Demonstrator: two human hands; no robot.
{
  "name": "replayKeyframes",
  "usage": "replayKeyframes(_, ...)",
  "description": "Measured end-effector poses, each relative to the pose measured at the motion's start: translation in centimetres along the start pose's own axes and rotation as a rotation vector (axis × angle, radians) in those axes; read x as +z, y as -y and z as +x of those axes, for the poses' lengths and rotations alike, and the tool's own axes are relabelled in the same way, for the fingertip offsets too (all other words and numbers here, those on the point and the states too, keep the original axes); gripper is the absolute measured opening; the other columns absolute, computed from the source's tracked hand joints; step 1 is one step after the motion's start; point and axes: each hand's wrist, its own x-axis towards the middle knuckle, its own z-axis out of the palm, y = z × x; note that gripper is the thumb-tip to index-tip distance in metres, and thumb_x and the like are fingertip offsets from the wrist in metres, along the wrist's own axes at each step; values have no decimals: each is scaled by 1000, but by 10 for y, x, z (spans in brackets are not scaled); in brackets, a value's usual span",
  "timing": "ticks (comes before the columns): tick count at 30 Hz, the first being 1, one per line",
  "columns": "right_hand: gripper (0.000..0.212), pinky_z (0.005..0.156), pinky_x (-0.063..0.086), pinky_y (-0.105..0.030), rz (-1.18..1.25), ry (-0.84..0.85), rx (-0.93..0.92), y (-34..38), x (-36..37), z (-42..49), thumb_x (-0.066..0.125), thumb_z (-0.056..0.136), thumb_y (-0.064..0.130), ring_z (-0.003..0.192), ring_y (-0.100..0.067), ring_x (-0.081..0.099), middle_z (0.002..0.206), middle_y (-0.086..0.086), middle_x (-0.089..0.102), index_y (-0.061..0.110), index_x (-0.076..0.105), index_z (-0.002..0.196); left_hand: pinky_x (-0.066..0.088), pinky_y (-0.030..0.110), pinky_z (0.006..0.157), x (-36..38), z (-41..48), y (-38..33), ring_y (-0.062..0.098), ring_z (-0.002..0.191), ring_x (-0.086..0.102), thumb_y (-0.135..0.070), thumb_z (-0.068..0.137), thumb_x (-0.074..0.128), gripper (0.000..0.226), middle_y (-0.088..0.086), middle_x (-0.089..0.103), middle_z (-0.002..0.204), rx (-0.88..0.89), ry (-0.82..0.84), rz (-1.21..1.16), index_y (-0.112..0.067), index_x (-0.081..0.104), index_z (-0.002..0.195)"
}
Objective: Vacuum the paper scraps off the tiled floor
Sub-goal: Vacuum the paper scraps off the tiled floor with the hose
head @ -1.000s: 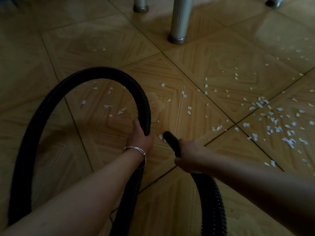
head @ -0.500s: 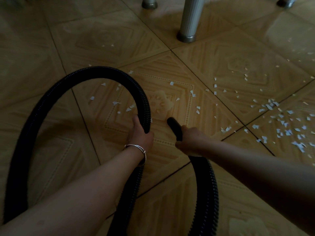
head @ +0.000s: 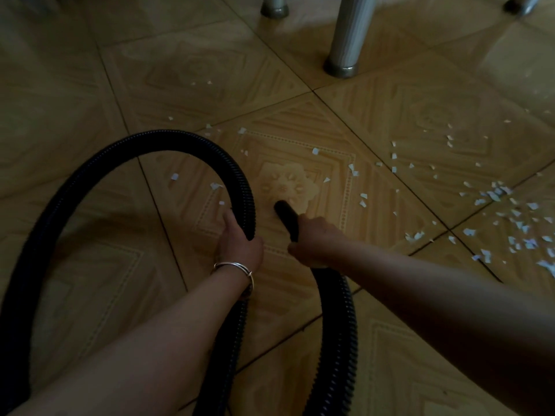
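Field note: I see bare patterned tan floor tile (head: 330, 223) ahead of the smooth black nozzle tip (head: 283, 213), a free lane rightward to the white paper scraps (head: 494, 195). The ribbed black hose loop (head: 168, 137) fences the left side. Fluted silver metal legs (head: 350, 34) stand as obstacles farther ahead.

Glossy patterned floor tiles (head: 444, 94), ribbed, seemingly plastic black hose (head: 126, 147), shiny metal legs (head: 350, 40), white paper scraps (head: 495, 195).

Looped black ribbed hose (head: 168, 141); white paper scraps (head: 495, 194) mostly rightward
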Motion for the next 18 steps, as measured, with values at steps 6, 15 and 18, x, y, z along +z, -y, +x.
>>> replayKeyframes(6,52,68,42,-30,-35,34,-56,33,0,21,58,91,31,91,-23,53,119,-9,52,14,39,136,49,41,85,-25,21,17,34,100,57,-10,88,52,63,15,56,116,-1,-42,3,-19,19,141)
replayKeyframes(15,46,55,41,-26,-158,57,-98,82,-4,38,56,92,25,82,-22,53,102,-9,51,10,43,133,47,39,78,-44,43,35,35,95,57,-11,88,48,60,15,56,111,-10,-22,77,-19,18,139)
replayKeyframes(18,46,59,42,-27,-215,76,-93,97,1,38,58,91,25,79,-21,52,96,-7,50,11,44,133,44,36,73,-51,50,40,34,93,57,-12,88,48,58,14,56,109,-20,-10,66,-19,19,138)
